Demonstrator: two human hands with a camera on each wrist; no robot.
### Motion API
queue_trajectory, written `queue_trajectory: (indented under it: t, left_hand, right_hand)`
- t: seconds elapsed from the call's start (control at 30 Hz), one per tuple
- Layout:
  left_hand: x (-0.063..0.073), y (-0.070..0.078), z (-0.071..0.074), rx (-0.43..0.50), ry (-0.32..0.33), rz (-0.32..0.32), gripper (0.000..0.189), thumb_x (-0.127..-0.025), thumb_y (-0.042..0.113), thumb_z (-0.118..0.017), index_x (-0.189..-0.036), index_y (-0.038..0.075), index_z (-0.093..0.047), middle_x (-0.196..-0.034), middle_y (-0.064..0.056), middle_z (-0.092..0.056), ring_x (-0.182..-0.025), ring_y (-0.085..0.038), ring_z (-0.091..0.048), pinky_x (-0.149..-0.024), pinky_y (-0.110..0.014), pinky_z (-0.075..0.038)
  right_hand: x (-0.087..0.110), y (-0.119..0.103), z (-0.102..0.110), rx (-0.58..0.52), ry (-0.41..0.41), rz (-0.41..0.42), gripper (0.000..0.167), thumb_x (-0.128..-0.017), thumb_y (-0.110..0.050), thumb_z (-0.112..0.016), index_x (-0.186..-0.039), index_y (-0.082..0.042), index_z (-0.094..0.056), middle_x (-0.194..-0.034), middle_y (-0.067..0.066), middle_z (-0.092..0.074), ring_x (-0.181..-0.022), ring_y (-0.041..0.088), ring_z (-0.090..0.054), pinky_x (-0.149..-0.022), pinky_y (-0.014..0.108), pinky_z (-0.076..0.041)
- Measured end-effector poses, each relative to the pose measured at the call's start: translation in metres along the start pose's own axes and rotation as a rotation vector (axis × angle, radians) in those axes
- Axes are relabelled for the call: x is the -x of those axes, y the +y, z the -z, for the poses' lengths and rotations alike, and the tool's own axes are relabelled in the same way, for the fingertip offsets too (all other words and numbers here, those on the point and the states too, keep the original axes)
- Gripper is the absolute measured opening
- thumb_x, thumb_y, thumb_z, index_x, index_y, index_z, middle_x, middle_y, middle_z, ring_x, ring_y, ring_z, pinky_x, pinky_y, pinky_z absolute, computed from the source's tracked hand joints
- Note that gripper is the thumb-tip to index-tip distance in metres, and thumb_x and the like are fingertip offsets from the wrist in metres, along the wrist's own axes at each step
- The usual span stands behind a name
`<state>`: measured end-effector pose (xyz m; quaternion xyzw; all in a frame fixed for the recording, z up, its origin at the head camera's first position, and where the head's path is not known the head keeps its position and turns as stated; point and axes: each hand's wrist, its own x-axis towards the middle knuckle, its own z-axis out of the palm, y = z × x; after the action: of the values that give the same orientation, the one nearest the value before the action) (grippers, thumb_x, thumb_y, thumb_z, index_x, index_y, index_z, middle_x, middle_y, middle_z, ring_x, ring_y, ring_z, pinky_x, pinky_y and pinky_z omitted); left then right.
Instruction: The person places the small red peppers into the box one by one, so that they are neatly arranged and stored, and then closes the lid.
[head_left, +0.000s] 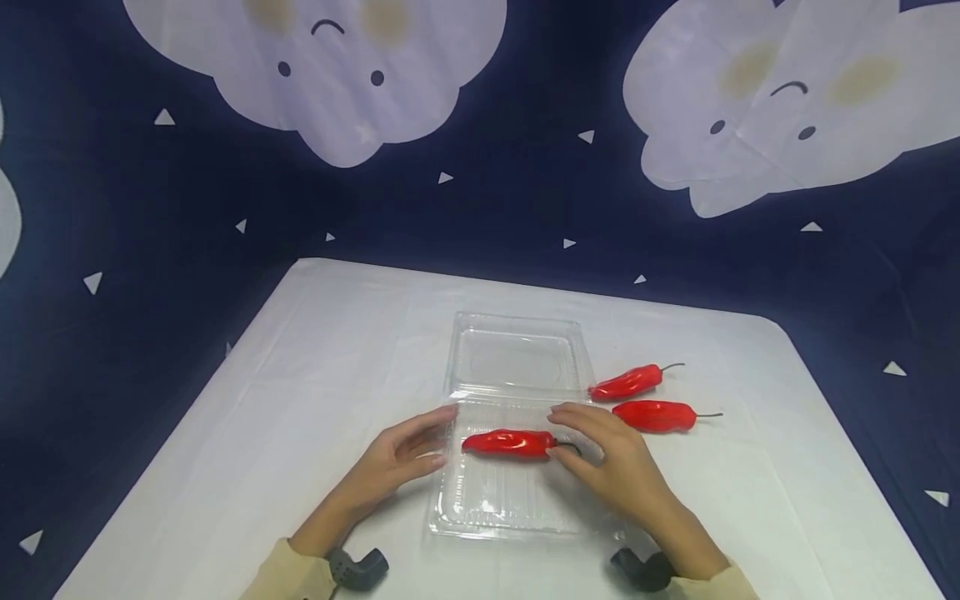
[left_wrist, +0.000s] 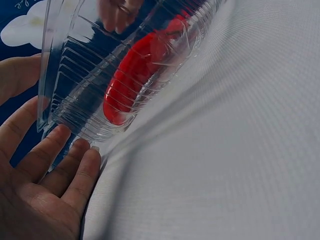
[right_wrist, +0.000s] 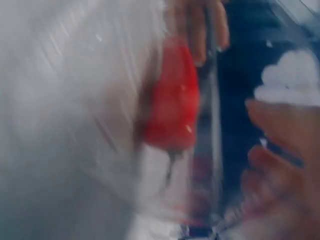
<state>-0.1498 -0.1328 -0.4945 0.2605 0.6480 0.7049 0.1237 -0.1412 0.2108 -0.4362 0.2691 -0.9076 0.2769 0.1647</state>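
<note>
Head view shows two hands (head_left: 386, 462) (head_left: 622, 458), one container (head_left: 495, 504), three peppers (head_left: 510, 444) (head_left: 628, 383) (head_left: 655, 416).

- The chili pepper (head_left: 510, 443) in the container has a bright red colour with whitish shine spots; its stem (right_wrist: 172, 159) is dark.
- The two other chili peppers (head_left: 628, 383) are also bright red, with greyish stems (head_left: 708, 415).
- The plastic clamshell container (head_left: 487, 508) is transparent and colourless, with a pattern of parallel ribs.
- The tablecloth (head_left: 352, 333) is white.
- The backdrop cloth (head_left: 525, 208) is dark navy blue, printed with small white triangles (head_left: 165, 118) and pale clouds (head_left: 322, 104), which have yellowish cheek patches.
- The sleeves (head_left: 292, 577) are pale yellow.
- The wrist devices (head_left: 360, 572) are dark grey.
</note>
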Motion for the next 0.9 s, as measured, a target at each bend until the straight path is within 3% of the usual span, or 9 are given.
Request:
queue_trajectory:
  t: [0.1,0.23,0.37,0.5,0.57,0.67,0.73,0.8,0.9]
  left_hand:
    - [0.001,0.0,0.001,0.004,0.001,-0.011,0.06,-0.095,0.001,-0.068,-0.151,0.001,-0.045,-0.16,-0.022,-0.037,-0.144,-0.041,-0.039,-0.115,-0.038,-0.041]
    - [0.001,0.0,0.001,-0.003,0.005,-0.001,0.062,-0.095,0.003,-0.069,-0.152,0.004,-0.045,-0.159,-0.021,-0.038,-0.144,-0.04,-0.039,-0.115,-0.037,-0.041]
    - [0.001,0.0,0.0,-0.013,0.009,-0.003,0.062,-0.095,0.002,-0.069,-0.152,0.004,-0.045,-0.158,-0.021,-0.04,-0.142,-0.044,-0.04,-0.115,-0.037,-0.041]
    - [0.001,0.0,-0.001,-0.012,0.006,-0.013,0.061,-0.095,0.001,-0.068,-0.152,0.002,-0.045,-0.158,-0.022,-0.04,-0.141,-0.046,-0.04,-0.115,-0.038,-0.041]
    - [0.001,-0.001,-0.001,-0.009,0.005,-0.016,0.061,-0.096,0.001,-0.067,-0.152,0.002,-0.045,-0.158,-0.024,-0.039,-0.141,-0.046,-0.04,-0.115,-0.039,-0.04]
    - [0.0,0.0,-0.001,-0.001,0.004,-0.019,0.06,-0.096,0.001,-0.067,-0.152,0.0,-0.044,-0.158,-0.026,-0.038,-0.141,-0.048,-0.039,-0.115,-0.038,-0.041]
    - [0.0,0.0,-0.001,0.008,0.006,-0.009,0.06,-0.096,0.001,-0.067,-0.152,0.0,-0.044,-0.158,-0.026,-0.037,-0.141,-0.047,-0.039,-0.115,-0.037,-0.041]
    - [0.001,0.0,-0.001,0.014,0.007,0.002,0.06,-0.096,0.001,-0.067,-0.152,0.0,-0.044,-0.159,-0.026,-0.037,-0.141,-0.047,-0.041,-0.115,-0.035,-0.042]
    - [0.002,0.0,-0.001,0.01,0.008,0.019,0.06,-0.096,0.001,-0.067,-0.152,0.003,-0.045,-0.159,-0.023,-0.038,-0.14,-0.043,-0.044,-0.115,-0.033,-0.042]
  right_hand:
    - [-0.001,0.005,0.012,-0.017,0.044,-0.009,0.056,-0.076,-0.019,-0.092,-0.127,-0.025,-0.072,-0.129,-0.008,-0.069,-0.123,0.017,-0.063,-0.107,0.028,-0.049]
    - [0.001,0.017,0.026,-0.052,0.084,-0.057,0.057,-0.076,-0.016,-0.092,-0.129,-0.023,-0.071,-0.131,-0.008,-0.068,-0.123,0.013,-0.062,-0.101,0.011,-0.045]
    - [0.005,0.033,0.04,-0.083,0.114,-0.091,0.055,-0.077,-0.012,-0.091,-0.128,-0.02,-0.072,-0.128,-0.008,-0.068,-0.121,0.01,-0.062,-0.102,0.009,-0.043]
    - [0.01,0.054,0.053,-0.106,0.142,-0.185,0.055,-0.079,-0.012,-0.09,-0.129,-0.022,-0.07,-0.128,-0.008,-0.067,-0.118,0.004,-0.06,-0.101,0.008,-0.042]
    - [0.014,0.066,0.06,-0.105,0.148,-0.264,0.054,-0.081,-0.016,-0.089,-0.131,-0.025,-0.069,-0.132,-0.006,-0.066,-0.12,-0.003,-0.056,-0.106,0.024,-0.048]
    - [0.021,0.084,0.068,-0.097,0.139,-0.362,0.053,-0.085,-0.023,-0.086,-0.135,-0.024,-0.067,-0.138,0.001,-0.063,-0.132,0.007,-0.051,-0.109,0.054,-0.047]
    - [0.026,0.096,0.072,-0.093,0.121,-0.417,0.054,-0.088,-0.028,-0.084,-0.138,-0.023,-0.065,-0.142,0.007,-0.06,-0.138,0.02,-0.048,-0.102,0.074,-0.041]
    - [0.031,0.107,0.075,-0.101,0.099,-0.469,0.055,-0.089,-0.032,-0.082,-0.14,-0.021,-0.063,-0.145,0.011,-0.057,-0.138,0.038,-0.046,-0.102,0.077,-0.039]
    - [0.04,0.121,0.078,-0.122,0.061,-0.551,0.059,-0.09,-0.038,-0.08,-0.143,-0.019,-0.06,-0.15,0.017,-0.052,-0.14,0.048,-0.04,-0.102,0.08,-0.034]
